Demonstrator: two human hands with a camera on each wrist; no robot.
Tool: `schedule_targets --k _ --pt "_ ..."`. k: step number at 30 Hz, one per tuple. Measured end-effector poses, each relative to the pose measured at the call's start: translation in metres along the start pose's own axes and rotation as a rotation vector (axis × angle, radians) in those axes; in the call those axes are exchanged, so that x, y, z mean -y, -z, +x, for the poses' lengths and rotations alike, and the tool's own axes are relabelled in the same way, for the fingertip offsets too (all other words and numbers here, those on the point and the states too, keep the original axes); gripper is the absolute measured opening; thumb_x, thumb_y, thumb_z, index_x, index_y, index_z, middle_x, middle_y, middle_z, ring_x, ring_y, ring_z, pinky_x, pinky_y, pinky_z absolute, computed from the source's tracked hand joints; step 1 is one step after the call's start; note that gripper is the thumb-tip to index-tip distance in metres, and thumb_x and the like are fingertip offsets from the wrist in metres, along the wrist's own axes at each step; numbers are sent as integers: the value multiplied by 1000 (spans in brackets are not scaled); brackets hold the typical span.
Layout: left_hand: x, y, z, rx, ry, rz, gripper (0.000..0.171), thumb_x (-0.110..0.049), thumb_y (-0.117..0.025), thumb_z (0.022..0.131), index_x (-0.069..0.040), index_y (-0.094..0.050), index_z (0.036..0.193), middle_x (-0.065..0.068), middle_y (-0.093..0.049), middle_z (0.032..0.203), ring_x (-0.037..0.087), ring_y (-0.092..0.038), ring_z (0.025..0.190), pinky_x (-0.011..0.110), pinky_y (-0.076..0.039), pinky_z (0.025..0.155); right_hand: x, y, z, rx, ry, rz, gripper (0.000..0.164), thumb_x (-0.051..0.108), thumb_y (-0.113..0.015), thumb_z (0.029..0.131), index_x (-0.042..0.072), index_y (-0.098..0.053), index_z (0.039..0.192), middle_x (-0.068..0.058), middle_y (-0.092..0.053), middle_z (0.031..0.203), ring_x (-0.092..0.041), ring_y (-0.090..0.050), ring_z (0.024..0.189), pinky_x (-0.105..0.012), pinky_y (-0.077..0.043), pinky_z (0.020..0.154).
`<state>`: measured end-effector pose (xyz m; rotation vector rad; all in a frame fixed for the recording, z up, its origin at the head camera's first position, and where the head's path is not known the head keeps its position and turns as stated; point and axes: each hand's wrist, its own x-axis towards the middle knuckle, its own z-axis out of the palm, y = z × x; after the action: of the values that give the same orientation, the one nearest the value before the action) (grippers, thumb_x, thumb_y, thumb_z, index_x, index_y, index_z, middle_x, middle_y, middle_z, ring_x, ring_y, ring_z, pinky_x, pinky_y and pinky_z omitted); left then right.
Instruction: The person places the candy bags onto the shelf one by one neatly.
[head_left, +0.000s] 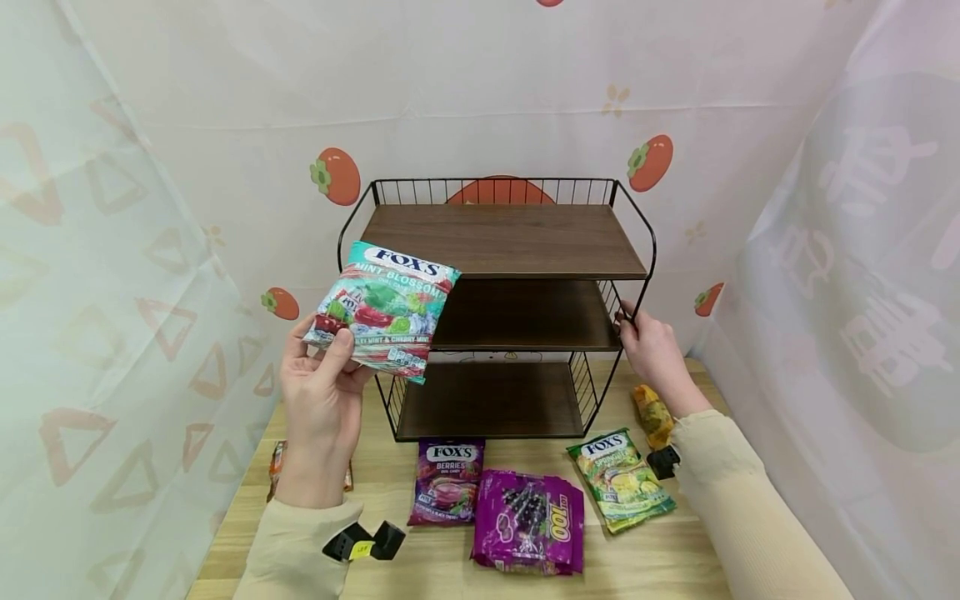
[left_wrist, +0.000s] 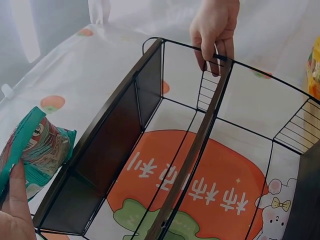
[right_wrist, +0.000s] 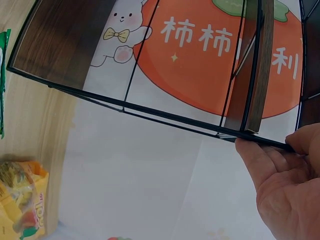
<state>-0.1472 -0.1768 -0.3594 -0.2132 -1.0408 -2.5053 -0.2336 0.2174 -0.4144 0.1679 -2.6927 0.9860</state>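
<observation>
At the near side of the wooden table [head_left: 405, 579], a purple bag [head_left: 525, 525] marked 100 is seen lying flat, with a darker FOX'S Berries bag [head_left: 447, 483] placed right beside it, just in front of the rack. Over to the right, a green-and-yellow FOX'S bag [head_left: 622, 483] is laid at a slant, and a little beyond it a yellow bag [head_left: 654, 415] is partly covered by the right forearm. On the other side, an orange packet [head_left: 277, 461] is mostly hidden by the left forearm.

Up above the table, and here is the teal FOX'S Mint Blossom bag [head_left: 386, 308]: it is held up in the air by the left hand [head_left: 327, 404], pinched at its lower edge between thumb and fingers, tilted, its printed front shown to the head camera. In that view the left part of the black wire rack [head_left: 502, 242] is covered by it.

Across at the rack's right side, the frame is gripped by the right hand [head_left: 652, 346] near the middle board, fingers and thumb closed about the thin bar. Three brown boards are carried by the rack, and behind everything a pale cloth [head_left: 480, 75] is hung, printed with orange fruit.
</observation>
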Motion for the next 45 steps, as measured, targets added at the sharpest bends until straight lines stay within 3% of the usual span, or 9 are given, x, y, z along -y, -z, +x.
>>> schedule_targets --k 7,23,39,45 --pt "6 0 6 -22 -12 32 38 1 -66 97 -2 -52 132 22 -72 113 30 -77 87 45 -62 76 0 -1 0 -2 0 0 41 8 -44 107 -12 -49 143 -36 -62 127 -51 -65 109 -52 -51 77" --pt "9 -7 14 -34 -13 -12 43 -1 -67 96 -1 -51 135 25 -68 121 32 -76 92 45 -61 77 -1 -1 0 -6 0 4 41 7 -44 107 -11 -49 144 -36 -62 126 -51 -64 111 -53 -51 79" --pt "4 -23 12 -47 -7 -95 45 -6 -66 98 -1 -51 139 26 -64 121 35 -76 89 43 -60 79 -2 -2 0 -13 10 5 41 7 -44 107 -14 -50 141 -38 -62 124 -50 -67 101 -46 -50 67" --pt "3 -25 9 -6 -13 -127 44 0 -65 98 -1 -46 137 25 -64 119 34 -77 87 43 -61 78 -2 -4 0 -20 7 0 40 7 -45 106 -14 -51 140 -38 -63 124 -50 -67 101 -47 -50 69"
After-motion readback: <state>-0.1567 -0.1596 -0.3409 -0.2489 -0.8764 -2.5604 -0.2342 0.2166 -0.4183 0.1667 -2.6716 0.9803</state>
